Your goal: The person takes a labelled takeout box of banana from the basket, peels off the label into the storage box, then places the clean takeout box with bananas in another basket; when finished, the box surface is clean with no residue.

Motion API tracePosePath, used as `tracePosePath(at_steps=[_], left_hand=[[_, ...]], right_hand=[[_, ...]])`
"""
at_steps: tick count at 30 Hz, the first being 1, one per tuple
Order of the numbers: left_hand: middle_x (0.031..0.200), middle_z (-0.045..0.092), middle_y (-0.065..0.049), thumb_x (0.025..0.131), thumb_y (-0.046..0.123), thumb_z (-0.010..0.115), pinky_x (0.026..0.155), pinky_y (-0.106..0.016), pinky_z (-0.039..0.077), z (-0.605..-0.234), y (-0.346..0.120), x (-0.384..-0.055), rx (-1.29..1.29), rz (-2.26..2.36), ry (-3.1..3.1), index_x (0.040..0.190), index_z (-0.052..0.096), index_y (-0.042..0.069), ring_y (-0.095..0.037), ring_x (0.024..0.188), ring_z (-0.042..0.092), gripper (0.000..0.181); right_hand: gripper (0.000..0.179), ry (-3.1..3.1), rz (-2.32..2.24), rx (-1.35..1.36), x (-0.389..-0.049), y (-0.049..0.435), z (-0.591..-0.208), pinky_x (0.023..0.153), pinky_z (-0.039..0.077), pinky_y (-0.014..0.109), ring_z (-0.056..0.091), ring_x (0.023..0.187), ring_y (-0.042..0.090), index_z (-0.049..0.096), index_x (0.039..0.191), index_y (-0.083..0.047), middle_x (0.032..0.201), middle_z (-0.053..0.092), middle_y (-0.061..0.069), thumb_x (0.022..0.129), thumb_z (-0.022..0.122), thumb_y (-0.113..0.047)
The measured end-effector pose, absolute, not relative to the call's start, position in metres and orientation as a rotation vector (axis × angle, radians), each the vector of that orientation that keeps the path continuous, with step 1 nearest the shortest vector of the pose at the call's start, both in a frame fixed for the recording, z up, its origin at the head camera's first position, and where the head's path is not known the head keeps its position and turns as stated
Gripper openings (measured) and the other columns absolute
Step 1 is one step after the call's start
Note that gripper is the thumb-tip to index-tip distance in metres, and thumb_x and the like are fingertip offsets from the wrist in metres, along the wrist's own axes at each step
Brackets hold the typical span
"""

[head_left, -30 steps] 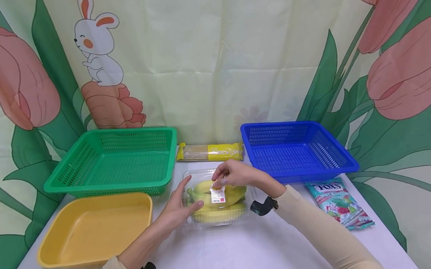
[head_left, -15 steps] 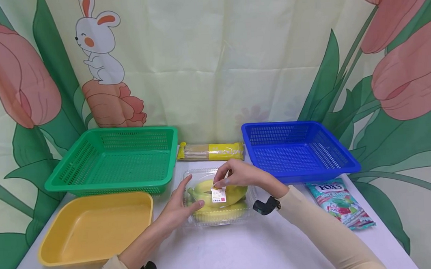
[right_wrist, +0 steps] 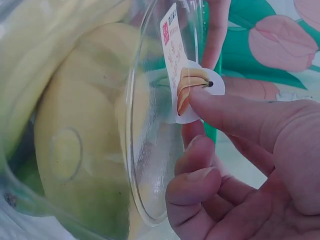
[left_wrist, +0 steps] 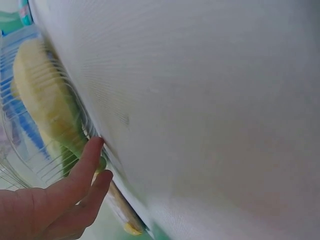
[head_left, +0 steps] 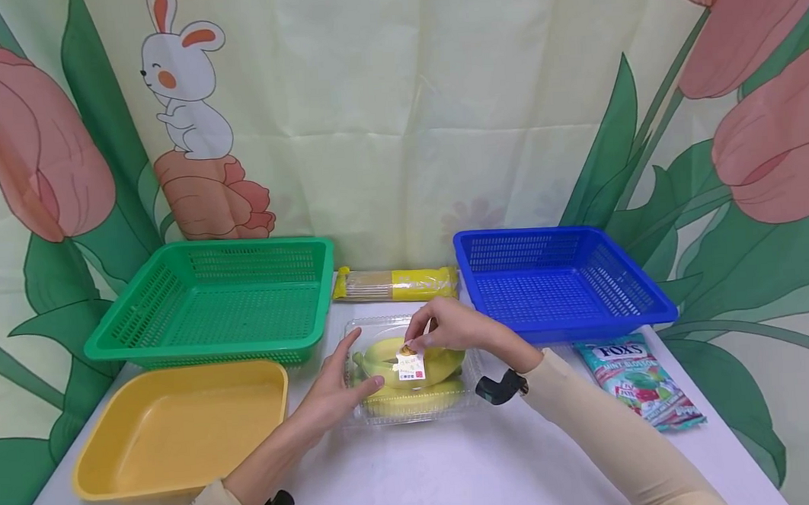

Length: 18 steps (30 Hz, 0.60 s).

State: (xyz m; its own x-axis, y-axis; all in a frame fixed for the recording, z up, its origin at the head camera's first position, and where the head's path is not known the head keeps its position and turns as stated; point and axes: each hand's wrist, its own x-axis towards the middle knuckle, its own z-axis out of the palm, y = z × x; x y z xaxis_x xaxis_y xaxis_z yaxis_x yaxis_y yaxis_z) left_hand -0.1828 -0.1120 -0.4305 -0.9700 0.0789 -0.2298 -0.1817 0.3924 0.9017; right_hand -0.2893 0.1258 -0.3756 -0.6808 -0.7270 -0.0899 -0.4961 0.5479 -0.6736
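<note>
Little has changed: right hand [head_left: 443, 327] still pinches the label [head_left: 411, 364], seemingly unfinished; left hand [head_left: 332, 386], spread, at nine o'clock of the clear box [head_left: 416, 407]

Yellow-green bananas [head_left: 445, 366] in a clear box [head_left: 381, 329].
The white label [head_left: 411, 366] bears a yellow banana print [right_wrist: 192, 79] and red square [right_wrist: 166, 32]; green basket [head_left: 250, 310], blue basket [head_left: 533, 291] and yellow tray [head_left: 187, 424] are solid-coloured, the cream backdrop [head_left: 369, 94] shows pink tulips [head_left: 63, 148].

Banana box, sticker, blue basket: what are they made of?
Box: looks like thin clear plastic, glossy; bananas show through and it catches highlights.
Sticker: likely paper, perhaps film; thin, white, printed, finish hard to call.
Blue basket: probably moulded plastic, slight sheen; uniform colour, regular slots.
</note>
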Motion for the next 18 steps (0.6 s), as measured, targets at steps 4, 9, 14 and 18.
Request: tracePosePath(at_steps=[4,9,14,18], left_hand=[[0.176,0.022,-0.018,0.097,0.029,0.078,0.125,-0.077,0.024,-0.4308,-0.1122,-0.1826,-0.082,1.610,2.421,0.169,0.022,0.033,-0.048,0.162,0.021,0.092],[0.175,0.023,-0.019,0.096,0.030,0.078,0.125,-0.077,0.025,-0.4306,-0.1121,-0.1822,-0.073,1.610,2.431,0.169,0.022,0.033,-0.048,0.162,0.023,0.092],[0.175,0.024,-0.019,0.096,0.029,0.078,0.125,-0.077,0.026,-0.4296,-0.1112,-0.1819,-0.083,1.599,2.440,0.169,0.022,0.033,-0.048,0.161,0.023,0.092],[0.174,0.025,-0.020,0.096,0.028,0.079,0.125,-0.077,0.026,-0.4294,-0.1106,-0.1817,-0.090,1.592,2.447,0.169,0.023,0.032,-0.048,0.161,0.024,0.093]], right_hand=[[0.007,2.428,-0.884,-1.005,-0.2893,0.1259,-0.3752,0.067,0.052,0.018,0.065,0.078,0.003,0.083,0.097,-0.009,0.091,0.082,0.002,0.096,0.076,-0.011],[0.007,2.410,-0.904,-0.986,-0.2896,0.1274,-0.3750,0.068,0.052,0.018,0.064,0.080,0.006,0.083,0.099,-0.010,0.092,0.081,0.002,0.097,0.076,-0.011],[0.008,2.369,-0.944,-0.975,-0.2903,0.1293,-0.3756,0.069,0.053,0.021,0.065,0.082,0.008,0.083,0.100,-0.010,0.094,0.081,0.003,0.097,0.076,-0.013],[0.008,2.357,-0.952,-0.971,-0.2901,0.1306,-0.3757,0.069,0.052,0.021,0.065,0.083,0.009,0.083,0.101,-0.010,0.095,0.081,0.004,0.097,0.077,-0.013]])
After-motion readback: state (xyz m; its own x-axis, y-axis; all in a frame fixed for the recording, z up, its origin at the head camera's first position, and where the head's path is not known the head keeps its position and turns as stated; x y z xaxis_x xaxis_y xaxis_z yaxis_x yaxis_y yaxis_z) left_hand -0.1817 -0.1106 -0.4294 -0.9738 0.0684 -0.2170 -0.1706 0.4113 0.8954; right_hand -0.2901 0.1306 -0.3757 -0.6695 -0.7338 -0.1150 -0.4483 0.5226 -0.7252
